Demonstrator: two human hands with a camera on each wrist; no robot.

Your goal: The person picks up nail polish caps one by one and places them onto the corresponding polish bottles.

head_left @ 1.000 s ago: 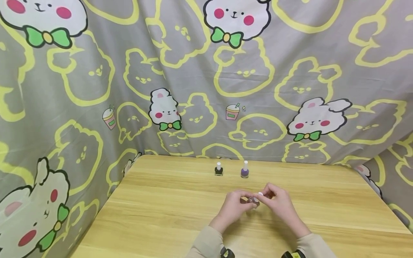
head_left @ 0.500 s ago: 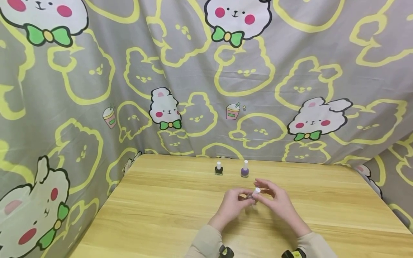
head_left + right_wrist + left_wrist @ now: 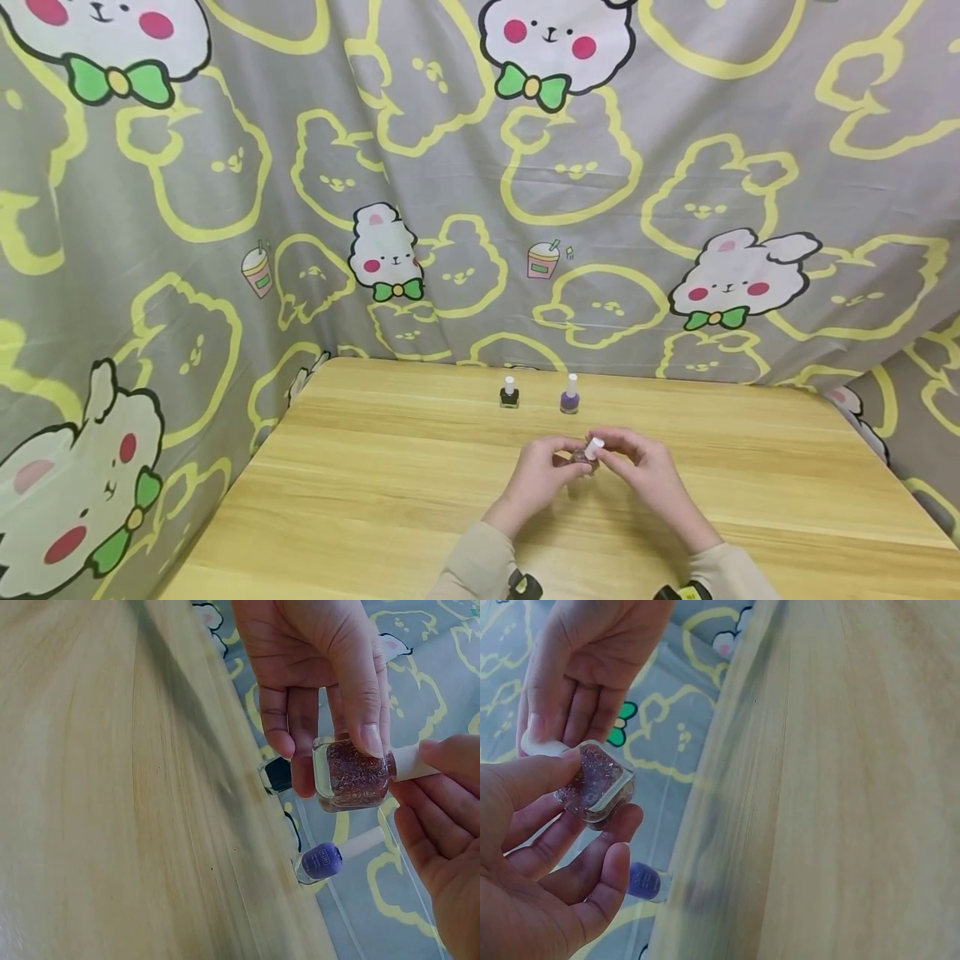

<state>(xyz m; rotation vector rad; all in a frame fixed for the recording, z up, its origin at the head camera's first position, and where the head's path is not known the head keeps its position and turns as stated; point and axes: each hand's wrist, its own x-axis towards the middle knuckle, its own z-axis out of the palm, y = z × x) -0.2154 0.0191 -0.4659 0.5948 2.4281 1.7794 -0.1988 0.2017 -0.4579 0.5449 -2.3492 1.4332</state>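
Note:
Between both hands is a small glass nail polish bottle with reddish glitter inside and a white cap. My left hand pinches the glass body between thumb and fingers. The right hand pinches the white cap with thumb and fingertips. In the head view the bottle leans a little to the right, held above the table. From the right wrist view the cap sits at the bottle's neck. Left wrist view: the glitter body shows past the left thumb, and the cap is partly covered by fingers.
Toward the back of the wooden table stand a black nail polish bottle and a purple nail polish bottle, both upright with white caps. A grey patterned cloth hangs right behind the table's far edge.
The bottle has tipped from nearly hidden to more upright, its white cap now showing. The right fingers straightened away from the cap half a second ago and have closed back around it.

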